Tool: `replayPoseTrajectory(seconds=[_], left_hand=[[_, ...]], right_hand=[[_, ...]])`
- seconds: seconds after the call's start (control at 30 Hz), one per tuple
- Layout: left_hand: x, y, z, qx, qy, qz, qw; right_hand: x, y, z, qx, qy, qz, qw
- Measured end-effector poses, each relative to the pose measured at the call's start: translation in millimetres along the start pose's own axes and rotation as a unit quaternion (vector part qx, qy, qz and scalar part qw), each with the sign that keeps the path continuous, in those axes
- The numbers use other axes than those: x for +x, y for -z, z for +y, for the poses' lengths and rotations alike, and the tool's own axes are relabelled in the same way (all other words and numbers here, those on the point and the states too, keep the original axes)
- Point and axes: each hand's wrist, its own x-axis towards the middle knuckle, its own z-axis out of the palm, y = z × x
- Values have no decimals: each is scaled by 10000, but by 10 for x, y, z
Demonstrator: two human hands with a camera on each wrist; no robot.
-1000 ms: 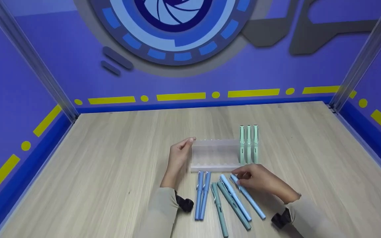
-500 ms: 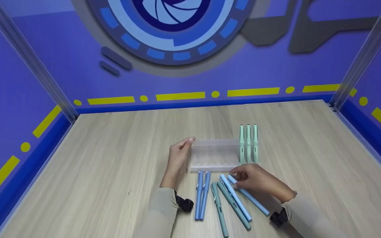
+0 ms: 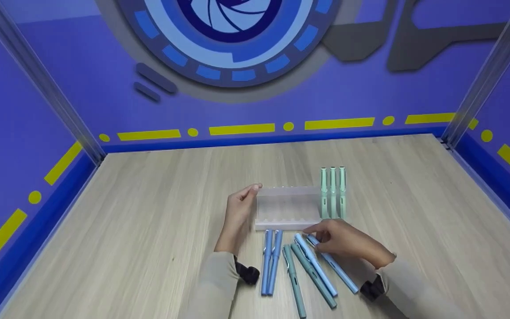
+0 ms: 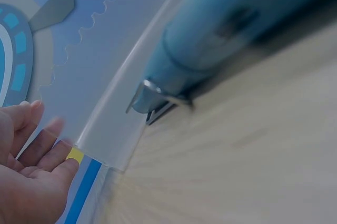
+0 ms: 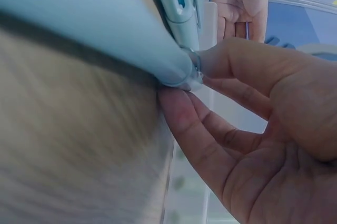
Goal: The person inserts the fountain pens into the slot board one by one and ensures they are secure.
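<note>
A clear pen rack (image 3: 287,209) stands on the wooden table with three mint-green pens (image 3: 333,195) upright at its right end. My left hand (image 3: 238,212) holds the rack by its left edge, thumb and fingers at the upper corner. Below the rack's right part, my right hand (image 3: 348,243) pinches the clip end of a light blue pen (image 3: 338,271), which slants toward the lower right. In the right wrist view, thumb and fingertips (image 5: 179,109) meet at that pen's end.
Left of the held pen lie another light blue pen (image 3: 321,272) and two grey-green pens (image 3: 295,283), close together. Two darker blue pens (image 3: 267,268) lie side by side near my left wrist. Blue patterned walls (image 3: 193,110) enclose the table.
My right hand has shifted slightly left along the rack's front. The pinched light blue pen's far end has swung a little to the right, then partly back. My left hand stays in place.
</note>
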Motion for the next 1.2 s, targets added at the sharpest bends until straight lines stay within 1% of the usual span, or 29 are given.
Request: replayPoseTrajectory(seconds=[0.23,0.47,0.63,0.73,0.87,0.97,1.2], left_hand=[[3,13,4,179,-10,-40,9998],[12,12,10,218,94,-76,9997],[11,16,7,190,71,-51,9998],[9,18,-2,248,18,-29,9997],[10,12,-9,332,5,-19,9994],[13,10,-9,284,32,-21,9996],[17,12,-13,159,38,0,9999]], right_hand=[[-14,33,40,213,-13,-10,9998],[-40,81,76,357,-128,156,9992],[-32,110,68,410,-81,273,9988],[-27,123,66,496,-15,352,9981],[-28,140,74,606,-79,464,9971],[-32,159,80,648,-187,548,9962],[-23,197,70,817,-223,799,9932]])
